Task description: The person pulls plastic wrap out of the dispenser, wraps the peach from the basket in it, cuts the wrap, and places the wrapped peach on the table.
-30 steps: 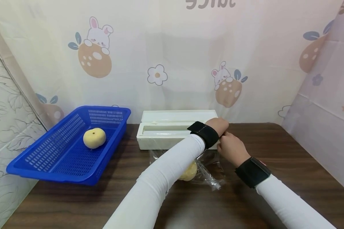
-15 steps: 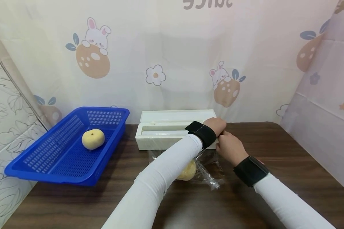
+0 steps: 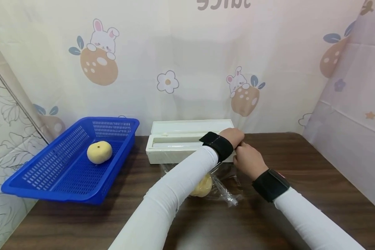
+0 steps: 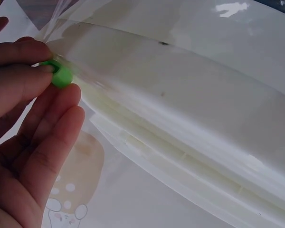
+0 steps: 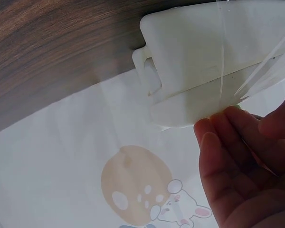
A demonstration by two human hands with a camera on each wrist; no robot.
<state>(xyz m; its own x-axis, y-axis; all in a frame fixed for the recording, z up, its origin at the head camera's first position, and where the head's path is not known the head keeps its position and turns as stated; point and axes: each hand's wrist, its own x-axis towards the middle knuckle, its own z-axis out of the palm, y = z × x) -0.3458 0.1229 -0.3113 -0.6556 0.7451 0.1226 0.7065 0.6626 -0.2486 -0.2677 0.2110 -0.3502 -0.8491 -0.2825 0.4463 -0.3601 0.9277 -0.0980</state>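
Near the right end of a white plastic-wrap dispenser box (image 3: 175, 152), both hands meet. The left hand (image 4: 33, 118) pinches a small green slider (image 4: 61, 76) at the box's edge between thumb and fingers. The right hand (image 5: 242, 156) has its fingertips right at the box edge beside the slider, its thumb apart from them. Clear plastic wrap (image 5: 270, 66) stretches over the box front. In front of the box, a pale yellow round fruit (image 3: 203, 186) lies under wrap, partly hidden by the left sleeve; a twisted end of wrap (image 3: 229, 198) trails to its right.
A blue plastic basket (image 3: 56, 196) stands at the left with one pale yellow fruit (image 3: 99, 152) in it. The box lid (image 3: 190, 126) is raised at the back. The dark wooden table (image 3: 312, 166) ends at a printed curtain (image 3: 200, 69).
The head view drifts slightly, so everything shifts a little left in it. Both hands stay together at the right end of the box, with no clear change in their hold.
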